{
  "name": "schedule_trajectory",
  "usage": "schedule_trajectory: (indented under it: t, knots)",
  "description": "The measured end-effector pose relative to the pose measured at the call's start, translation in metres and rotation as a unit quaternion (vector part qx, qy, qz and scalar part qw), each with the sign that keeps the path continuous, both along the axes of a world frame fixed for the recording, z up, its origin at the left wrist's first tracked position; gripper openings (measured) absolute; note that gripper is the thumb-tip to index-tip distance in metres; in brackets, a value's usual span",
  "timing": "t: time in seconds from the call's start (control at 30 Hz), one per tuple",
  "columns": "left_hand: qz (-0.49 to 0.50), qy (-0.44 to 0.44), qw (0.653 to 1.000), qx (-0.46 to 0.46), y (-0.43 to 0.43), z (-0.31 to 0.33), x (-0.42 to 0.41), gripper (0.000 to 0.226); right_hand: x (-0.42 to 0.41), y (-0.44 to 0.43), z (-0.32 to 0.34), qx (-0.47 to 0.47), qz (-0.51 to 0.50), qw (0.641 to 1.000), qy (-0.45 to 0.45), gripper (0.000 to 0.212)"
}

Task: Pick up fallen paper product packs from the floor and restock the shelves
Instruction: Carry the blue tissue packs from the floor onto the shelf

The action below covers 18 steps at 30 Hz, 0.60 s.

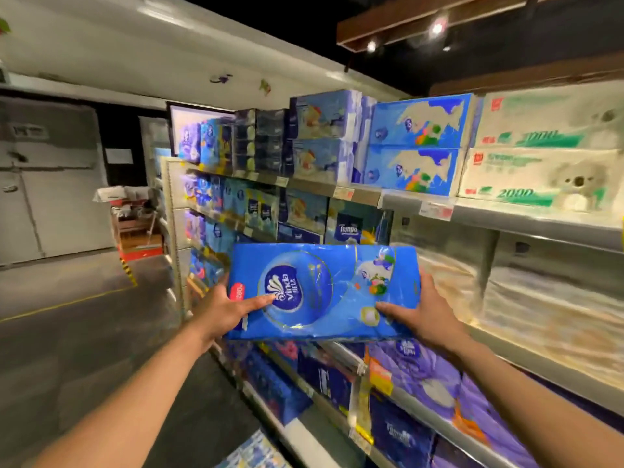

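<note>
Two spotlights (437, 28) glow on a wooden beam (388, 25), top right. A white bulkhead (169, 55) runs below it and carries small stickers (221, 78). Grey doors (50, 204) stand far left, with a paper notice (118, 156) on the dark wall beside them. Stacked cartons (135, 224) sit at the aisle end. A yellow-black hazard strip (128, 270) lies just below them, near a yellow line (67, 304).

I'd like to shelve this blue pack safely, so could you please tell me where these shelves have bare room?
The bay under the white 2000 packs, right of the Tempo packs, looks open in its upper part; the pale mass below is too blurred to tell. A bare strip of bottom shelf shows too. The top shelf and left bays are packed.
</note>
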<state>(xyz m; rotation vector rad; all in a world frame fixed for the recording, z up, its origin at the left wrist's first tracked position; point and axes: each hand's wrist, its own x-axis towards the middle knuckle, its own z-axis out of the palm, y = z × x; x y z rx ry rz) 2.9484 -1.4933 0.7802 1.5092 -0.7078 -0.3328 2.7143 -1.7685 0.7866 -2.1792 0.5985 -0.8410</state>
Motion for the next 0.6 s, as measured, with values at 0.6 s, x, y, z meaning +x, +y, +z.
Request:
schedule_trajectory:
  t: [0.6]
  knots:
    - [-0.232, -0.208, 0.945, -0.099, -0.328, 0.201, 0.303, 0.041, 0.18, -0.158, 0.188, -0.167, -0.327, 0.926, -0.091, 0.106]
